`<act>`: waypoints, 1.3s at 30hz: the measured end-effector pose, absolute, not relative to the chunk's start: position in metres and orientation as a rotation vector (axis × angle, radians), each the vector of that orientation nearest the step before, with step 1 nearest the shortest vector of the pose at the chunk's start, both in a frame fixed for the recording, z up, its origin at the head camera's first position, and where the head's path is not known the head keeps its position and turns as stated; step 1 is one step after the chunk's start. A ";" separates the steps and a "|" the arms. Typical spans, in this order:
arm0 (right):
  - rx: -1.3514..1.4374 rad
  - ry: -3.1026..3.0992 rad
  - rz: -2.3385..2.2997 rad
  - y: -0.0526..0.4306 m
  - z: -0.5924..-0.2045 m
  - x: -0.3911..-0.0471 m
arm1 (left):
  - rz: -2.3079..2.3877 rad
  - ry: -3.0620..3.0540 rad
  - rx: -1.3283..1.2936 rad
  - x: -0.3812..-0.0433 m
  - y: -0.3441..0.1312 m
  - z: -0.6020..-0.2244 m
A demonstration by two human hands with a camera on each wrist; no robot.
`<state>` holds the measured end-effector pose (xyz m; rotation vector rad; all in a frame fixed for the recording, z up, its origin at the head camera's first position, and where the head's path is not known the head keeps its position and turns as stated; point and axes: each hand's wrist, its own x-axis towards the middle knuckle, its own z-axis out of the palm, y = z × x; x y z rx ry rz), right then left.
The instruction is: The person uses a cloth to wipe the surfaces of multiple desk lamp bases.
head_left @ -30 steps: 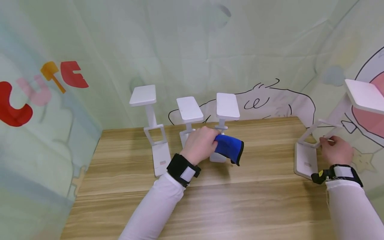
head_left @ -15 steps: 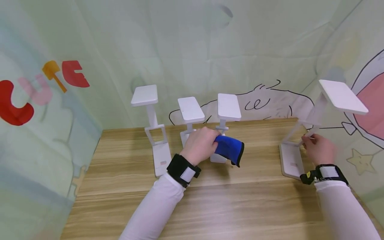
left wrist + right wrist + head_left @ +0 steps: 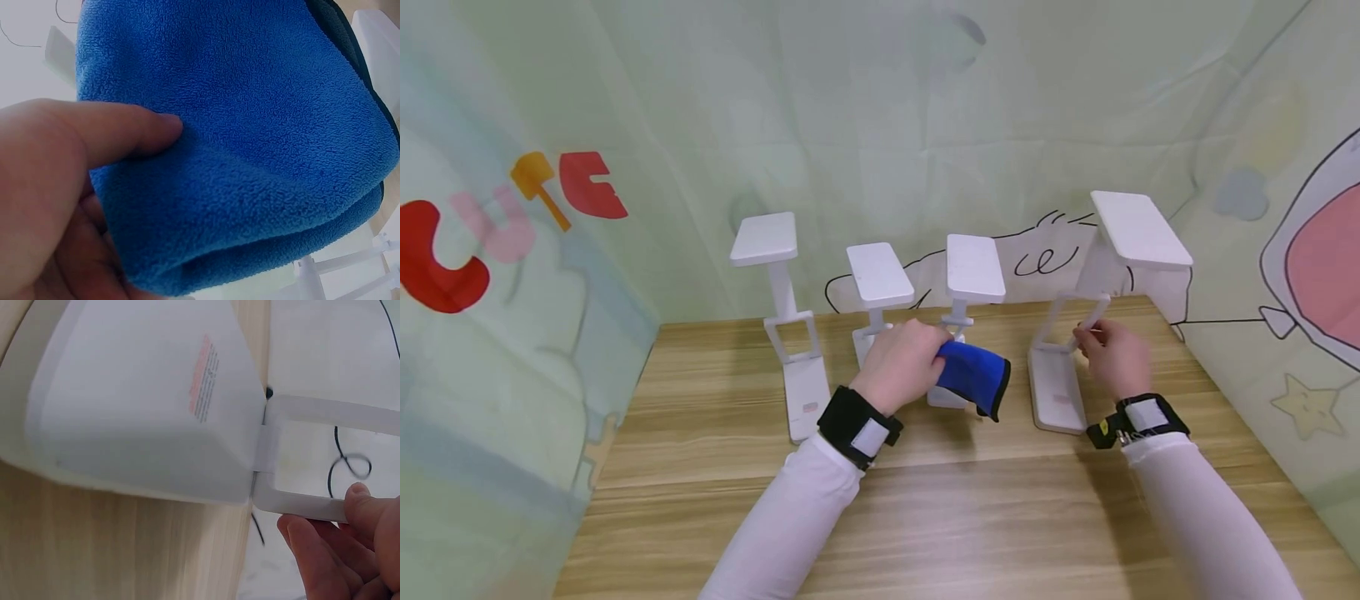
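My left hand (image 3: 904, 362) holds a folded blue cloth (image 3: 976, 371) with black edging, thumb on top in the left wrist view. The cloth hangs over the base of one of the white folding phone stands (image 3: 974, 268). My right hand (image 3: 1116, 358) pinches one side of the open hinged frame of another, larger white phone stand (image 3: 1138, 229). That stand is upright, its flat base (image 3: 1057, 392) on or close to the table. The right wrist view shows thumb and fingers on the frame bar (image 3: 306, 505), with small print on the base.
Two more white stands, a left one (image 3: 765, 240) and a middle one (image 3: 880, 273), line the back of the wooden table (image 3: 955, 525). My left hand partly hides the middle stand. A printed cloth backdrop (image 3: 880, 108) rises behind and along both sides.
My right hand has moved left with the large stand, from the table's right edge to beside the row of other stands. The left hand and the blue cloth stay almost where they were.
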<state>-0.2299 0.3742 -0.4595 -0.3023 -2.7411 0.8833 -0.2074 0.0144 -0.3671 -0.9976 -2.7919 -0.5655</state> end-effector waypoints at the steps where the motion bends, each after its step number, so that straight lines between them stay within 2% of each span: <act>1: -0.296 -2.735 0.898 0.369 -0.459 -0.231 | -0.566 -2.792 -0.999 -0.207 0.015 -0.367; 13: -0.214 -2.722 0.961 0.330 -0.461 -0.245 | -0.567 -2.798 -0.994 -0.206 0.014 -0.368; 28: -0.178 -2.751 1.020 0.323 -0.453 -0.244 | -0.557 -2.794 -1.025 -0.206 0.021 -0.367; 34: -0.127 -2.884 0.864 0.328 -0.423 -0.223 | -0.523 -2.782 -1.064 -0.203 0.033 -0.367; 39: 0.116 -3.013 0.849 0.318 -0.376 -0.191 | -0.488 -2.768 -1.079 -0.200 0.045 -0.366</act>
